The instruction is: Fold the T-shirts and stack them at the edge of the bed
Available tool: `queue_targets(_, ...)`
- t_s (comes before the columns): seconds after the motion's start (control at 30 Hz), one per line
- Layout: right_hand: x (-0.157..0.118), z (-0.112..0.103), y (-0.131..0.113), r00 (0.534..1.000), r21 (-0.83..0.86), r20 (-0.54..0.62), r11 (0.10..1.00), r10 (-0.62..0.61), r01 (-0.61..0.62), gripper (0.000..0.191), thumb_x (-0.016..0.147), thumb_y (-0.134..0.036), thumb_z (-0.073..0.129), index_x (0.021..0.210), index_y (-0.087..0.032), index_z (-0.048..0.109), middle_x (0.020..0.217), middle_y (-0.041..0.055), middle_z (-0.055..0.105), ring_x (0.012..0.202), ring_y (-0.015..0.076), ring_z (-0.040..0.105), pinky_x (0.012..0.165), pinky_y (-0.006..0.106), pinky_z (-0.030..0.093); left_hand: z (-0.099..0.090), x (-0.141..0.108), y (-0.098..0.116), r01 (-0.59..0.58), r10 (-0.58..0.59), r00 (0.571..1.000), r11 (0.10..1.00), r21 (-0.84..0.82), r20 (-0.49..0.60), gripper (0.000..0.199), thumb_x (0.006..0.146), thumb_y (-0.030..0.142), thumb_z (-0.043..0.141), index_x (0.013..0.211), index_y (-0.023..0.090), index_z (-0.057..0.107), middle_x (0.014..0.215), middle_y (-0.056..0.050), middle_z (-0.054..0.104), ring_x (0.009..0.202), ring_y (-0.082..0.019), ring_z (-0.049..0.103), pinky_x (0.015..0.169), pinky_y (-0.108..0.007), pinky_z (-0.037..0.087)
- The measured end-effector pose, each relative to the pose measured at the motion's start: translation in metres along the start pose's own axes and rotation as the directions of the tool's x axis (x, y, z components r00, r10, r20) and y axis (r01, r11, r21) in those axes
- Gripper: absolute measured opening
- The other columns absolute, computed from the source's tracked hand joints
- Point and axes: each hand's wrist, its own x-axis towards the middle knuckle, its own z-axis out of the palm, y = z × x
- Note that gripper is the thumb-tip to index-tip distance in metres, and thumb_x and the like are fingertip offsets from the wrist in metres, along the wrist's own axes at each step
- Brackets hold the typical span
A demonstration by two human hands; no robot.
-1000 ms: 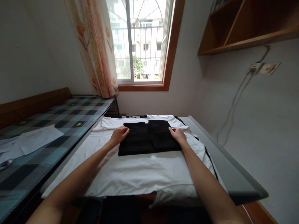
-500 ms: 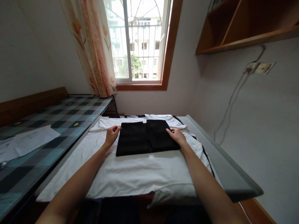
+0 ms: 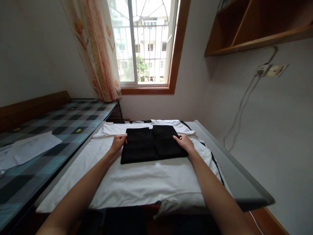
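A flat black panel [image 3: 140, 145], rectangular with a crease down its middle and a small notch at the far edge, lies on a white garment [image 3: 146, 182]. My left hand [image 3: 118, 143] is closed on the panel's left edge near the far corner, thumb on top. At the right edge, my right hand [image 3: 185, 143] pinches the panel, thumb and forefinger over its top face. What the panel is made of I cannot tell for sure. The garment is spread over the table, with dark trim along its right side and a bunched fold at the near edge.
The grey table [image 3: 234, 173] shows at the right, beside a wall with hanging cables [image 3: 239, 111]. To the left stands a bed with a checked cover [image 3: 80, 119] and papers [image 3: 36, 148] on it. A wooden shelf [image 3: 234, 47] juts out at upper right.
My left hand has shifted very slightly downward along the panel's left edge. The right hand, the panel and the garment look nearly the same.
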Motion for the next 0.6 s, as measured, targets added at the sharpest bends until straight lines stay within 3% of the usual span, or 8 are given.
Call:
queue_targets(0.1,0.0,0.0,0.0,1.0,-0.011,-0.003,1.0,0.0,0.0,0.056,0.084,-0.062,0.049,0.111,-0.016,0.067,0.112,0.0149,0.069,0.109,0.0305,0.062,0.085,0.033,0.046,-0.006,0.0,0.006,0.109,-0.083,0.992,0.942,-0.318,0.095,0.034,0.076,0.048,0.057,0.072,0.017,0.069,0.051,0.003,0.047,0.045,-0.009,0.037,0.049,-0.023,0.033)
queue_targets(0.17,0.0,0.0,0.0,1.0,-0.021,-0.007,1.0,0.001,-0.001,0.056,0.084,-0.062,0.048,0.112,-0.017,0.067,0.112,0.0143,0.069,0.109,0.03,0.062,0.085,0.032,0.046,-0.01,0.0,0.011,0.175,-0.096,0.977,0.87,-0.462,0.19,0.039,0.077,0.051,0.056,0.092,0.018,0.07,0.059,0.003,0.051,0.046,-0.008,0.038,0.051,-0.024,0.038)
queue_targets(0.27,0.0,0.0,0.0,1.0,-0.022,-0.005,1.0,-0.004,0.004,0.057,0.085,-0.063,0.047,0.112,-0.017,0.067,0.113,0.0148,0.069,0.109,0.0302,0.062,0.085,0.033,0.046,-0.013,0.0,0.013,0.209,-0.128,0.972,0.855,-0.475,0.197,0.05,0.082,0.059,0.045,0.082,0.016,0.07,0.059,0.0,0.051,0.048,-0.009,0.04,0.056,-0.027,0.043)
queue_targets(0.33,-0.001,0.0,-0.001,1.0,-0.017,0.002,1.0,-0.002,0.002,0.056,0.085,-0.062,0.048,0.111,-0.016,0.067,0.113,0.015,0.069,0.109,0.0307,0.062,0.085,0.033,0.046,-0.012,0.001,0.009,0.162,-0.14,0.986,0.932,-0.325,0.091,0.05,0.08,0.059,0.045,0.074,0.015,0.069,0.057,-0.001,0.052,0.048,-0.01,0.042,0.053,-0.027,0.04)
queue_targets(0.4,-0.001,-0.002,-0.002,1.0,-0.018,0.009,1.0,0.008,-0.008,0.056,0.085,-0.062,0.048,0.111,-0.016,0.067,0.113,0.0147,0.069,0.109,0.0308,0.062,0.085,0.033,0.046,-0.008,0.0,0.004,0.079,-0.08,0.996,0.996,-0.038,-0.025,0.042,0.077,0.053,0.053,0.072,0.016,0.069,0.059,-0.002,0.056,0.051,-0.013,0.046,0.053,-0.026,0.037)
queue_targets(0.5,-0.003,-0.004,-0.002,1.0,-0.012,0.031,1.0,0.002,-0.002,0.059,0.085,-0.065,0.045,0.112,-0.017,0.067,0.112,0.0143,0.069,0.109,0.0308,0.062,0.085,0.034,0.046,-0.003,-0.001,-0.003,-0.003,0.027,0.998,0.936,0.351,-0.062,0.029,0.076,0.044,0.057,0.076,0.018,0.071,0.065,-0.004,0.063,0.06,-0.017,0.054,0.058,-0.027,0.037)
queue_targets(0.6,-0.004,-0.006,-0.001,0.995,0.005,0.077,0.998,-0.058,0.057,0.064,0.085,-0.068,0.042,0.115,-0.016,0.064,0.115,0.0146,0.068,0.109,0.0312,0.062,0.087,0.035,0.046,-0.001,-0.003,-0.005,-0.01,0.026,0.999,0.881,0.473,-0.029,0.028,0.08,0.04,0.054,0.09,0.021,0.072,0.07,-0.003,0.065,0.064,-0.018,0.058,0.059,-0.026,0.037)
